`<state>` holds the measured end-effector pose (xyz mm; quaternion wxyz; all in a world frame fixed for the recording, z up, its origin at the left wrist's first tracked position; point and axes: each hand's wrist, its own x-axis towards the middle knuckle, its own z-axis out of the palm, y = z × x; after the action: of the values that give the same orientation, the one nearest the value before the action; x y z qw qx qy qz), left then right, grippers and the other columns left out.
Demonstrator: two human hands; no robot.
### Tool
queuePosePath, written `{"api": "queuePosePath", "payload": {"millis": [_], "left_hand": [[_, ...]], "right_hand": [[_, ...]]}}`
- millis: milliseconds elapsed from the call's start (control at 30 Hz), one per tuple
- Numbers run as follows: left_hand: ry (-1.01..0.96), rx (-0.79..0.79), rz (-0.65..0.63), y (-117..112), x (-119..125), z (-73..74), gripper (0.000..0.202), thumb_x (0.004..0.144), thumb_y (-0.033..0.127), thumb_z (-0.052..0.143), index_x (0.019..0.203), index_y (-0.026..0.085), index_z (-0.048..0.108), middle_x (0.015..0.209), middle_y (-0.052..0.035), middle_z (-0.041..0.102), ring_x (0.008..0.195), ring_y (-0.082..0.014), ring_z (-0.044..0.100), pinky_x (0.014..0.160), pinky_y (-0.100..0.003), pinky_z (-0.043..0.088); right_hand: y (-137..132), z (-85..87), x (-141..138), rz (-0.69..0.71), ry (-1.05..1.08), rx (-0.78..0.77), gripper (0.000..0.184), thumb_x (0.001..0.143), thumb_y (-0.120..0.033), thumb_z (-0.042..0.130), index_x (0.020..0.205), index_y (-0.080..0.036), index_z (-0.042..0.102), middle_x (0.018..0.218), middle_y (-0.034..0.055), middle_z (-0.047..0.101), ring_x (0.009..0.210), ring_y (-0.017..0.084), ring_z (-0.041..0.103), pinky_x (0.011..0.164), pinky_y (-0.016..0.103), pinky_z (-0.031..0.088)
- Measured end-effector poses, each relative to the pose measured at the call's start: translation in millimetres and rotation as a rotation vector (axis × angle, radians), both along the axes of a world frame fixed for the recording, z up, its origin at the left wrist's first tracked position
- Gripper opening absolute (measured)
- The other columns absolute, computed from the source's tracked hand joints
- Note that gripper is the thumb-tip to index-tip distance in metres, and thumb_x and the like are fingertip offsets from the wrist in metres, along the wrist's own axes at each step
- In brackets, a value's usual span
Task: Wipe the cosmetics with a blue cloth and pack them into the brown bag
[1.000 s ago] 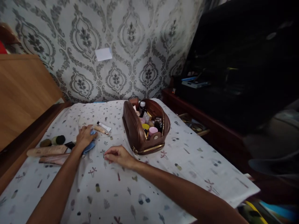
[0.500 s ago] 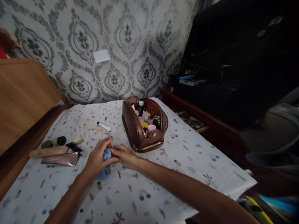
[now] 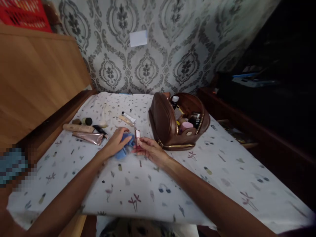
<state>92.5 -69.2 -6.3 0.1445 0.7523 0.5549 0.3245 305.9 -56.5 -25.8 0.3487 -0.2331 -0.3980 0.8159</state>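
My right hand (image 3: 155,150) pinches a small pinkish tube with a pale label (image 3: 137,134), which looks like a lip gloss, and holds it upright above the table. Close beside it, my left hand (image 3: 114,144) is closed on a crumpled blue cloth (image 3: 121,153). Part of the cloth hangs toward the table, and its upper edge is near the tube. To the right stands a brown makeup bag (image 3: 161,120), unzipped, with a pink-lidded jar (image 3: 186,126), a white-capped bottle (image 3: 175,98) and other cosmetics inside.
Left on the patterned tablecloth (image 3: 118,194) lie a long beige tube (image 3: 78,128), a rose metallic tube (image 3: 89,138) and a black tube (image 3: 100,130). A white tube (image 3: 128,117) and a slim beige one (image 3: 126,120) lie behind my hands. A wooden panel (image 3: 44,65) borders the left.
My hands have drawn apart, and the pinkish tube now shows in my right hand. More of the blue cloth is visible under my left hand. The camera has turned left and down.
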Motion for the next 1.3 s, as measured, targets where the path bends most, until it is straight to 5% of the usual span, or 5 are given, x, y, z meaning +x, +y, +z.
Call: {"api": "queuePosePath", "payload": {"millis": [233, 667, 900, 1100, 1300], "left_hand": [[0.348, -0.183, -0.221, -12.3, -15.3, 14.4, 0.044, 0.083, 0.032, 0.065, 0.126, 0.026, 0.063, 0.131, -0.0100, 0.055, 0.124, -0.0300, 0.053, 0.104, -0.040, 0.045], [0.070, 0.061, -0.091, -19.0, 14.1, 32.5, 0.024, 0.086, 0.019, 0.048, 0.063, 0.018, 0.054, 0.075, -0.0003, 0.050, 0.070, -0.0150, 0.053, 0.067, -0.029, 0.041], [-0.016, 0.157, -0.054, -21.3, 32.0, 13.1, 0.025, 0.094, 0.027, 0.042, 0.072, 0.020, 0.051, 0.075, -0.0013, 0.053, 0.072, -0.0169, 0.054, 0.073, -0.031, 0.045], [-0.393, 0.135, 0.063, -30.6, 47.3, 5.2, 0.028, 0.087, 0.030, 0.060, 0.113, 0.022, 0.052, 0.100, -0.0035, 0.060, 0.093, -0.0184, 0.060, 0.084, -0.030, 0.048], [-1.043, -0.238, -0.161, -23.9, 49.1, 8.1, 0.041, 0.075, 0.034, 0.066, 0.113, 0.020, 0.060, 0.108, -0.0061, 0.067, 0.100, -0.0222, 0.064, 0.090, -0.034, 0.051]], "right_hand": [[0.4, -1.7, 2.2, -0.024, -0.009, 0.031, 0.048, 0.068, -0.036, 0.091, 0.101, -0.017, 0.062, 0.080, 0.0036, 0.075, 0.074, 0.016, 0.075, 0.061, 0.021, 0.055], [-3.4, 5.3, 2.0, -0.032, 0.027, 0.017, 0.042, 0.070, -0.034, 0.089, 0.100, -0.015, 0.067, 0.076, -0.0011, 0.070, 0.063, 0.010, 0.068, 0.059, 0.020, 0.052], [-10.4, 8.4, -1.3, 0.019, 0.086, -0.070, 0.040, 0.067, -0.033, 0.092, 0.092, -0.014, 0.068, 0.077, -0.0005, 0.071, 0.067, 0.011, 0.072, 0.061, 0.019, 0.057], [-13.4, 6.8, -4.8, 0.069, 0.123, -0.071, 0.040, 0.069, -0.029, 0.091, 0.099, -0.014, 0.069, 0.085, 0.0017, 0.074, 0.074, 0.012, 0.073, 0.073, 0.022, 0.060], [-3.5, 9.8, 3.1, -0.063, 0.191, -0.116, 0.036, 0.070, -0.027, 0.091, 0.097, -0.014, 0.072, 0.089, 0.0024, 0.075, 0.075, 0.011, 0.072, 0.077, 0.021, 0.059]]}}
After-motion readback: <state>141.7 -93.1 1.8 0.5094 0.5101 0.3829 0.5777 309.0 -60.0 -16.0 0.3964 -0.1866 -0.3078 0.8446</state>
